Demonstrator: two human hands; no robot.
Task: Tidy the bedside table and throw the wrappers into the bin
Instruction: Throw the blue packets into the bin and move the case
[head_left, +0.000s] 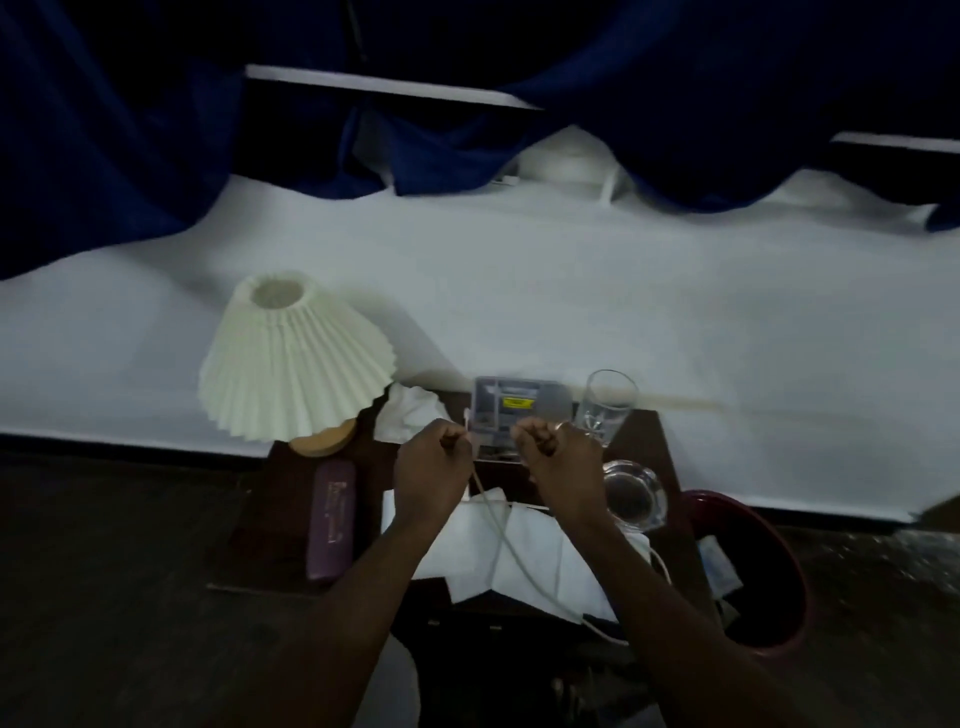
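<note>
We see left hand (434, 460) pinching white cable (511, 551) near its tip, right hand (553, 449) fisted beside, likely coiling it. Wrappers (524, 558) lie lower centre on surface (652, 447); bin (769, 582) lower right, handy.

Table crowded — lamp (296, 358) left, glass (609, 405) right.

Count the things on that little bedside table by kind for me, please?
Lamp: 1
Purple case: 1
Clear organiser box: 1
Glassware: 2, a tall glass and a low glass dish
White cable: 1
White tissues or papers: 2, and
Total: 8
</note>
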